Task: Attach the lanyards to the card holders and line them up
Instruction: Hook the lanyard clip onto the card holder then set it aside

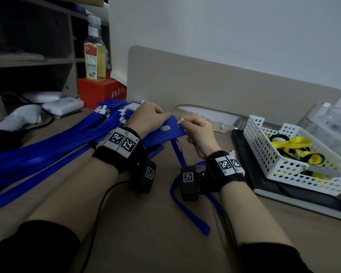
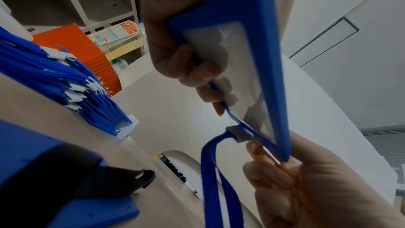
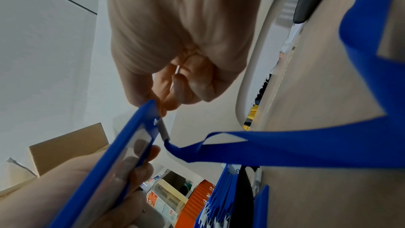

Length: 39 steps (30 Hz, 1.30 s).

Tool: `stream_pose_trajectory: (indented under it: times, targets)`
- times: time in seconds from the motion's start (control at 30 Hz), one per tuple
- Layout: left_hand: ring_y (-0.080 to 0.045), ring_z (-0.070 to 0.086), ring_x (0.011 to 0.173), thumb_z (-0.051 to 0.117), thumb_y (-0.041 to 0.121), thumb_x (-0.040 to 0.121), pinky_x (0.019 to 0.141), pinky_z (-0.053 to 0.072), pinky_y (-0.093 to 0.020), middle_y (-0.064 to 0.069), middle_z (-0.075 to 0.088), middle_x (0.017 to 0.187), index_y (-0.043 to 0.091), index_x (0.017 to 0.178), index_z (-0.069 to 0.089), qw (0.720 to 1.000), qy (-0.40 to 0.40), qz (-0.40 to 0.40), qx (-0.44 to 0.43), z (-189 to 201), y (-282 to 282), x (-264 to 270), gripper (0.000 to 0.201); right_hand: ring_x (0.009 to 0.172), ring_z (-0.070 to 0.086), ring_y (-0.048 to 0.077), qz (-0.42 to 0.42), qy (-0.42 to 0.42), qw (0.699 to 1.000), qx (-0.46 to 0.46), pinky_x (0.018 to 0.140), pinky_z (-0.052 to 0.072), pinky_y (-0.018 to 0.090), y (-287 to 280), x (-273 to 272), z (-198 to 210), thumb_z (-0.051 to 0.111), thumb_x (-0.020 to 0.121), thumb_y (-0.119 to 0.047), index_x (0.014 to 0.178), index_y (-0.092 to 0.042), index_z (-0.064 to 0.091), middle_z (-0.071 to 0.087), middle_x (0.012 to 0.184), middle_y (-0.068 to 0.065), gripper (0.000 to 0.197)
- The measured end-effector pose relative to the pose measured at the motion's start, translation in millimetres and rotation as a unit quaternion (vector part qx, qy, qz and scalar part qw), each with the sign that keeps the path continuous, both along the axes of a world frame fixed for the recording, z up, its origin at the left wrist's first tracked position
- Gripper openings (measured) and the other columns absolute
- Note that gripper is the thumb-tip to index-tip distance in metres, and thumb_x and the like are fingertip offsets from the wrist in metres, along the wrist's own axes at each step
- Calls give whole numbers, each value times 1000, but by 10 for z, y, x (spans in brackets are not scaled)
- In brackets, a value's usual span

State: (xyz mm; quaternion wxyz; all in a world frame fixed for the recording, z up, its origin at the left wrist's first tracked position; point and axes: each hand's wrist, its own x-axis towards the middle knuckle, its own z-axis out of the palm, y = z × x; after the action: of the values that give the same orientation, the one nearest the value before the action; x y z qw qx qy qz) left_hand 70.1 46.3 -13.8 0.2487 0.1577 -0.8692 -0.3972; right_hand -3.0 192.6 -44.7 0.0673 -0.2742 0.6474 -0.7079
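Desk (image 1: 146, 243): L hand (image 1: 146, 119) gripping card holder (image 1: 165, 134), R hand (image 1: 199, 133) prob. pinching lanyard (image 1: 189, 209) clip (image 1: 180, 121)

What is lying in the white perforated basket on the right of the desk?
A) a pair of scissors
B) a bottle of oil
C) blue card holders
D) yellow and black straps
D: the white perforated basket holds a tangle of yellow and black straps, while the blue card holders are piled at the left of the desk.

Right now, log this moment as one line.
left hand: holds holder | right hand: pinches clip at holder edge | lanyard: trails onto desk
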Motion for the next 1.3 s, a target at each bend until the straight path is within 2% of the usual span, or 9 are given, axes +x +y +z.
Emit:
stream_pose_trajectory:
  times: [0.27, 0.37, 0.53, 0.67, 0.8, 0.87, 0.97, 1.17, 1.3]
  targets:
    - [-16, 63, 80, 58, 38, 92, 71, 50, -32, 3, 66, 79, 22, 68, 66, 1000, -1, 18, -8, -24, -54, -10, 29, 45, 36, 4, -4, 40, 999, 34, 41, 26, 18, -1, 12, -22, 63, 90, -9, 86, -8, 69, 54, 60, -4, 7]
    - [-18, 61, 80, 56, 38, 93, 67, 44, -29, 2, 64, 77, 22, 64, 62, 999, -11, 32, -25, -42, -61, -21, 33, 44, 39, 0, -12, 88, 994, 62, 42, 31, 12, 5, 7, -32, 62, 91, -12, 97, -1, 71, 56, 62, -4, 15]
    - [-23, 61, 81, 55, 37, 94, 71, 48, -32, -2, 64, 76, 20, 63, 60, 999, -12, 42, -19, -47, -82, -35, 36, 49, 40, 5, -21, 124, 985, 117, 43, 33, 13, -3, 14, -13, 59, 93, -16, 99, -6, 73, 57, 59, -12, 18]
    - [-19, 53, 66, 55, 36, 94, 59, 35, -27, 2, 54, 61, 18, 55, 53, 999, -3, 49, -21, -41, -49, -17, 43, 47, 38, 6, -18, 103, 988, 117, 41, 29, 13, -20, 64, 2, 55, 93, -14, 87, -13, 72, 51, 49, -16, 18]
    - [-15, 60, 73, 58, 38, 92, 65, 47, -31, 5, 64, 71, 19, 69, 68, 999, 10, -4, -45, 3, -66, 5, 31, 46, 34, 7, -5, 68, 994, 90, 41, 27, 14, -11, 80, 28, 54, 95, -18, 68, -12, 54, 39, 55, -4, 27]
    - [-13, 63, 78, 62, 38, 90, 70, 50, -31, 5, 67, 78, 20, 79, 72, 998, -1, -46, -37, 23, -61, 23, 24, 46, 36, 5, 8, 76, 991, 112, 42, 27, 15, -15, 84, 18, 53, 96, -23, 71, -12, 56, 42, 56, -5, 28]
    - [-11, 63, 78, 63, 36, 89, 67, 48, -25, 4, 68, 80, 20, 80, 72, 995, -28, -75, -52, 38, -30, 39, 21, 50, 37, 8, 39, 56, 989, 130, 44, 22, 21, -21, 96, 4, 55, 95, -24, 72, -18, 64, 48, 59, -5, 26]
    - [-7, 61, 83, 68, 37, 86, 74, 50, -26, 10, 64, 82, 23, 89, 70, 996, -36, -85, -11, 64, -16, 56, 14, 50, 31, 15, 81, -14, 989, 119, 46, 17, 27, 8, 60, 32, 57, 93, -23, 68, -18, 59, 42, 62, 3, 25]
    - [-6, 59, 81, 69, 36, 86, 74, 49, -25, 8, 64, 83, 22, 86, 71, 996, -32, -80, 3, 70, -26, 83, 15, 50, 31, 14, 102, -31, 988, 115, 52, 23, 29, 30, 91, 46, 55, 92, -18, 49, -24, 61, 41, 57, 1, 44]
